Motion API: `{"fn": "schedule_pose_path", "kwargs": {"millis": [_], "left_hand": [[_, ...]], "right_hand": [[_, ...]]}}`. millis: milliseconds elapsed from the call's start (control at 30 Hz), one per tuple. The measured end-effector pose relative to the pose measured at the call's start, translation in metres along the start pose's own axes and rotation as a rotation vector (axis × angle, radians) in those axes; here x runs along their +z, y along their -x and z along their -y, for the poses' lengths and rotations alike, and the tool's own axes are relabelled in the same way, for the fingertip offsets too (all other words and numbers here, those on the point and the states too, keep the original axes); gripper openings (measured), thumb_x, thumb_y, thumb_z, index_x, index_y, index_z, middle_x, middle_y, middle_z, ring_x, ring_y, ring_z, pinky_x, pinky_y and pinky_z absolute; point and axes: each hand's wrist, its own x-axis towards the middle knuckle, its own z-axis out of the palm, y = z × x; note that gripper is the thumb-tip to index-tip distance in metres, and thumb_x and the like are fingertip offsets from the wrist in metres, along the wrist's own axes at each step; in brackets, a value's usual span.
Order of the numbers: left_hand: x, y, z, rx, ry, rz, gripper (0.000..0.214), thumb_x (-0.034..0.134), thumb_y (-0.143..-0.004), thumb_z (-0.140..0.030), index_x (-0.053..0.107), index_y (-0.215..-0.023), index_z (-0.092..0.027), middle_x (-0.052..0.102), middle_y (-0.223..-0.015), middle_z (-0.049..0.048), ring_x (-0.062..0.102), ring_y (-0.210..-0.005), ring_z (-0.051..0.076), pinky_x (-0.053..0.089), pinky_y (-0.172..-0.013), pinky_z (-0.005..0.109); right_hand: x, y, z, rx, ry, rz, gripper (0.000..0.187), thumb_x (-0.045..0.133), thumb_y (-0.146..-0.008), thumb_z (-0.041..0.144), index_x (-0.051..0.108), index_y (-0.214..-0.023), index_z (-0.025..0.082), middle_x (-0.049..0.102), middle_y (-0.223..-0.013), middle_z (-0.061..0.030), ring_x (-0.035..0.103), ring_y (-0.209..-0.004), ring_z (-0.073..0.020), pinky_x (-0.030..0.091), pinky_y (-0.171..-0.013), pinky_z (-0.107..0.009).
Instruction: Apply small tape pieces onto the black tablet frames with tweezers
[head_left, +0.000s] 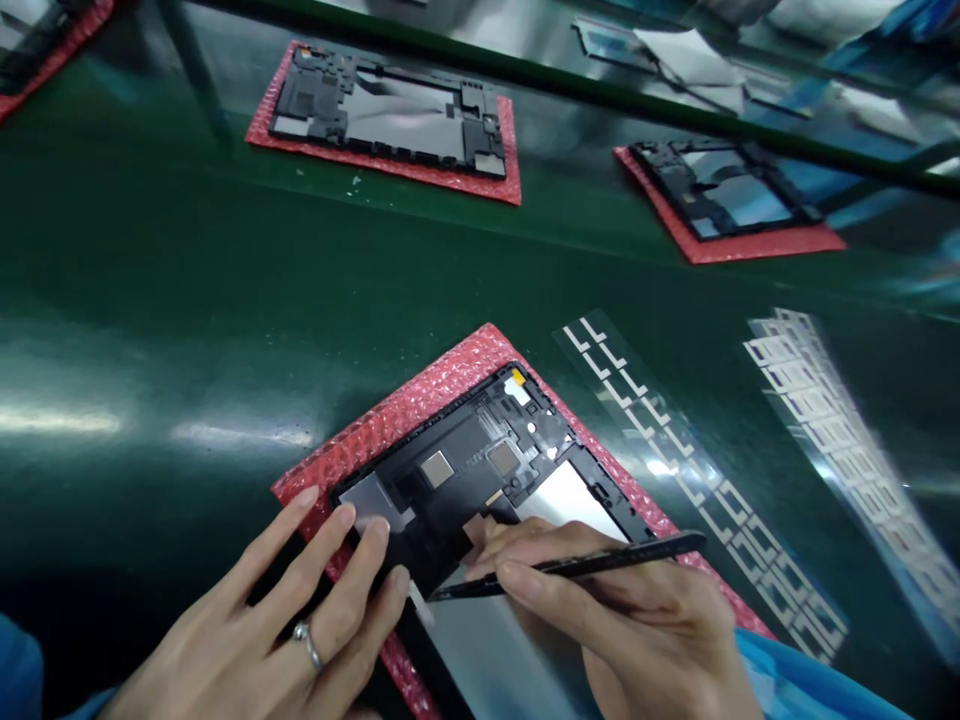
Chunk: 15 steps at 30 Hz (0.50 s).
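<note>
An opened tablet frame (495, 470) lies on a red bubble-wrap pad (420, 400) near the front of the green belt. My left hand (285, 620), a ring on one finger, rests flat with its fingers spread on the frame's left end and the pad. My right hand (622, 610) pinches black tweezers (585, 565). The tweezers' tip points left, close to a small white strip (420, 603) at the frame's lower edge. The right hand's fingertips touch a tan patch on the frame.
Two more tablet frames on red pads (390, 110) (731, 195) lie farther back on the green conveyor belt (187, 300). Two clear sheets of white adhesive pieces (697, 480) (847, 440) lie to the right. A third red pad (52, 45) shows at the top left.
</note>
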Motion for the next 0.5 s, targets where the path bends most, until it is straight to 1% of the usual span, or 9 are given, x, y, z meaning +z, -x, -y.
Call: {"fn": "schedule_pose_path", "kwargs": {"millis": [100,200,300,367,433,500], "left_hand": [[0.001,0.002,-0.002,0.027,-0.029,0.015,0.040,0.043,-0.085,-0.039,0.045,-0.122,-0.024,0.051,-0.121,0.0099,0.028,-0.125,0.030,0.012,-0.105,0.048],[0.000,0.002,-0.008,0.039,-0.074,0.042,0.047,0.048,-0.081,-0.043,0.042,-0.124,-0.028,0.048,-0.123,0.0135,0.021,-0.128,0.034,0.013,-0.102,0.054],[0.001,-0.003,-0.017,-0.055,-0.044,0.025,0.045,0.054,-0.077,-0.042,0.046,-0.119,-0.029,0.046,-0.124,0.0137,0.020,-0.129,0.033,0.013,-0.103,0.053],[0.002,-0.006,-0.022,-0.089,-0.028,0.028,0.039,0.051,-0.080,-0.038,0.047,-0.118,-0.029,0.045,-0.125,0.0155,0.019,-0.129,0.033,0.013,-0.102,0.055],[0.003,-0.006,-0.025,-0.081,-0.035,0.058,0.034,0.045,-0.084,-0.036,0.048,-0.118,-0.030,0.043,-0.127,0.0169,0.018,-0.129,0.034,0.012,-0.102,0.056],[0.001,0.001,-0.027,-0.088,-0.031,0.048,0.035,0.044,-0.085,-0.028,0.047,-0.119,-0.031,0.039,-0.132,0.0148,0.019,-0.129,0.033,0.012,-0.102,0.056]], "right_hand": [[-0.001,0.001,0.001,0.014,-0.016,0.022,0.014,0.065,-0.073,0.016,0.072,-0.075,0.027,0.070,-0.073,0.0000,0.066,-0.077,-0.0182,0.054,-0.072,-0.027],[0.000,0.000,0.000,0.015,-0.027,0.028,0.013,0.065,-0.073,0.016,0.072,-0.075,0.027,0.071,-0.074,0.0009,0.065,-0.076,-0.0175,0.053,-0.070,-0.025],[0.004,-0.002,0.000,0.036,-0.035,0.018,0.011,0.065,-0.073,0.018,0.072,-0.073,0.027,0.071,-0.073,0.0016,0.065,-0.072,-0.0155,0.052,-0.070,-0.023],[0.006,-0.001,0.002,0.021,-0.016,-0.007,0.009,0.066,-0.073,0.020,0.071,-0.073,0.027,0.071,-0.072,0.0018,0.065,-0.071,-0.0158,0.053,-0.069,-0.024],[0.000,0.004,0.005,-0.034,0.029,-0.047,0.009,0.066,-0.073,0.021,0.071,-0.075,0.028,0.071,-0.073,0.0014,0.065,-0.073,-0.0185,0.053,-0.072,-0.028],[-0.018,0.014,0.007,-0.118,0.085,-0.085,0.010,0.067,-0.073,0.022,0.072,-0.078,0.029,0.071,-0.076,0.0008,0.065,-0.077,-0.0217,0.052,-0.079,-0.035]]}}
